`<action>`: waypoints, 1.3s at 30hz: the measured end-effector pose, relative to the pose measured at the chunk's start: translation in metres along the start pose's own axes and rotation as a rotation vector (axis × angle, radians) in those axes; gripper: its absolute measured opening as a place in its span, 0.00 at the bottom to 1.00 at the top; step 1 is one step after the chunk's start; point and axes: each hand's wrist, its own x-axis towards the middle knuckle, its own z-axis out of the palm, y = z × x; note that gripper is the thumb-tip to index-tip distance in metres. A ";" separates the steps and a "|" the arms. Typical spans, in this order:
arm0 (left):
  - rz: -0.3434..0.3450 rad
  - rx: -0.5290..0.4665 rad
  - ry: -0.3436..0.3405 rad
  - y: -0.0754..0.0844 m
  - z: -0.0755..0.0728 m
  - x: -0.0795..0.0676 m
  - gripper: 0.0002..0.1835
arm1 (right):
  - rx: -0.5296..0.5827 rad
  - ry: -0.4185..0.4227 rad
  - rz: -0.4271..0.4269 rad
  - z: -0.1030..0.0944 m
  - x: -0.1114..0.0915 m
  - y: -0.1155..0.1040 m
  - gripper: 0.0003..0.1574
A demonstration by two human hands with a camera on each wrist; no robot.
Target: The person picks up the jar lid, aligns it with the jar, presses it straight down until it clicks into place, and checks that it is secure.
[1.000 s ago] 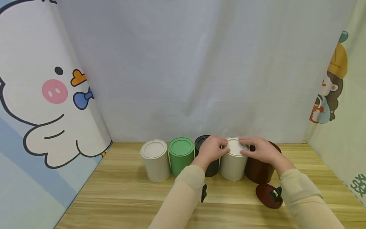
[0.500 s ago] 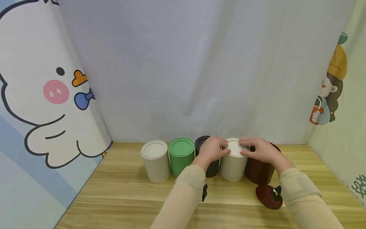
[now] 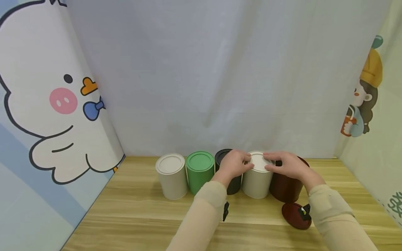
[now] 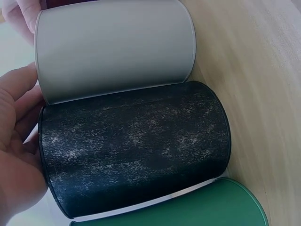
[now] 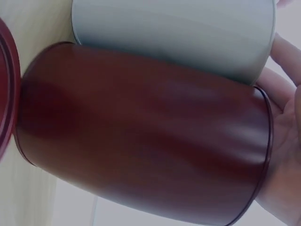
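Note:
A white can with a round white lid stands upright in the row at the back of the table. My left hand reaches over the black can, its thumb and fingertips at the left rim of that lid. From the other side my right hand rests its straight fingers and thumb on the lid's right edge. Below the right hand stands a dark red can, its top mostly hidden by the hand. A dark red lid lies in front of it, partly behind a black wrist device.
Left of the black can stand a green can and a second white can, both lidded. The cans stand close side by side. A pale curtain rises behind the wooden table, with printed cloth at both sides.
Both hands keep their place at the white can's lid. Only the head view has shifted slightly; the cans and the dark red lid stay put.

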 end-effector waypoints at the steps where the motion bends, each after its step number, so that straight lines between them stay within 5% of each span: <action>1: 0.001 0.007 0.001 0.000 0.000 0.000 0.19 | -0.001 0.003 -0.005 0.001 0.000 0.001 0.33; 12: 0.145 0.054 0.075 -0.002 0.003 -0.001 0.10 | -0.076 0.125 -0.109 0.008 -0.006 0.009 0.33; 23: 0.218 -0.029 0.196 0.012 0.014 -0.019 0.22 | -0.109 0.345 -0.328 0.005 -0.037 0.008 0.33; 39: 0.339 -0.074 0.223 0.041 0.033 -0.051 0.29 | -0.077 0.413 -0.291 0.006 -0.102 0.021 0.47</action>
